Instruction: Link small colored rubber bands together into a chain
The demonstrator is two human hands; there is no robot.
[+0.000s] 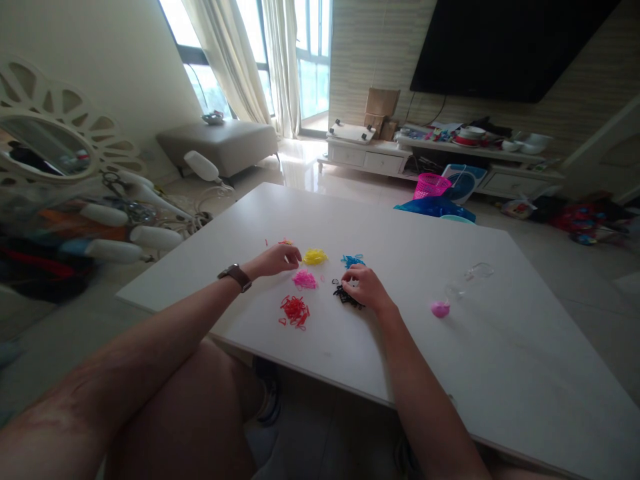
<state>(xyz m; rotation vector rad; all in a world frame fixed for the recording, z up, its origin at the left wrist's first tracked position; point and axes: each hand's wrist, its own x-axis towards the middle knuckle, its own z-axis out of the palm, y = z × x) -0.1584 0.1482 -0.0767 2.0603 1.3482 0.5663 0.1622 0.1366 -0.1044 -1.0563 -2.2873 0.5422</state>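
Small piles of elastic bands lie on the white table [425,247]: yellow [315,257], pink [305,280], red [295,311], blue [353,261] and black [349,297]. My left hand [280,259], with a watch [236,277] on its wrist, is beside the yellow and pink piles. Its fingers are curled in toward the thumb; whatever is between the tips is too small to make out. Over the black pile, just in front of the blue one, my right hand [367,288] has thumb and fingers drawn together. I cannot see what they pinch.
Some mixed red and yellow bands [285,242] lie behind my left hand. To the right are a pink rounded object [441,309] and a clear plastic container [479,270]. A lamp-like stand with white shades [157,237] is left of the table; a pink basket [433,185] stands beyond it.
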